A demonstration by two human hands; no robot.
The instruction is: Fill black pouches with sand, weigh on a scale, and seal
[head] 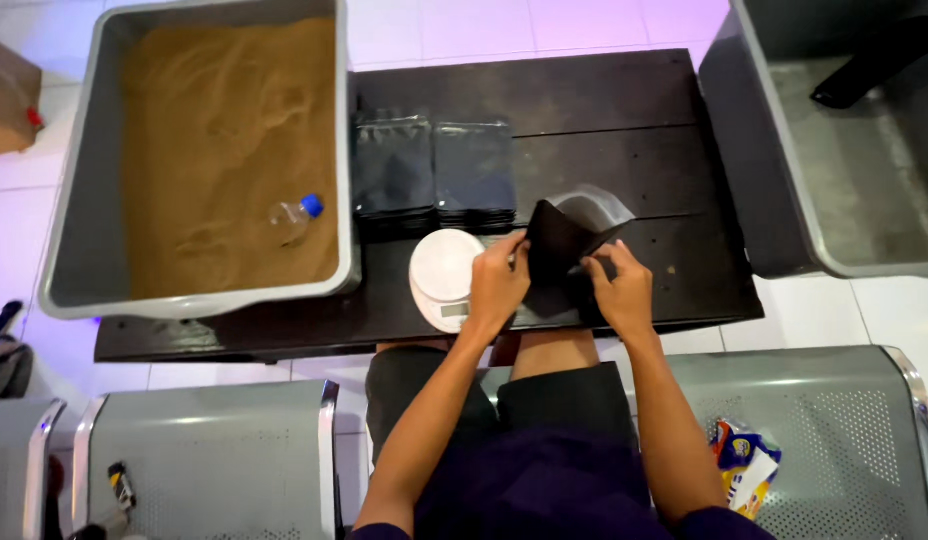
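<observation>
Over the dark wooden surface (604, 100), both hands were busy with one flat black plastic pouch (559, 250). That pouch was held up just above the surface, right beside the small round white kitchen scale (444, 272). Its mouth looked pulled partly open, and no brown powder could be seen inside it, so the filling did not seem to have begun. Two neat stacks of shiny black pouches (434, 170) lay flat behind the scale, unfilled too. The big grey plastic tub of brown powder (224, 140) stood to the left, with a clear plastic bottle with a blue cap (292, 218) lying in the powder. Nothing sat on the scale's plate. The left hand (496, 285) was curled, with its fingers pinching the pouch's left edge. The right hand (622, 288) was curled as well and gripped the pouch's right side near the bottom. Another big grey tub (784, 200) stood on the right.
</observation>
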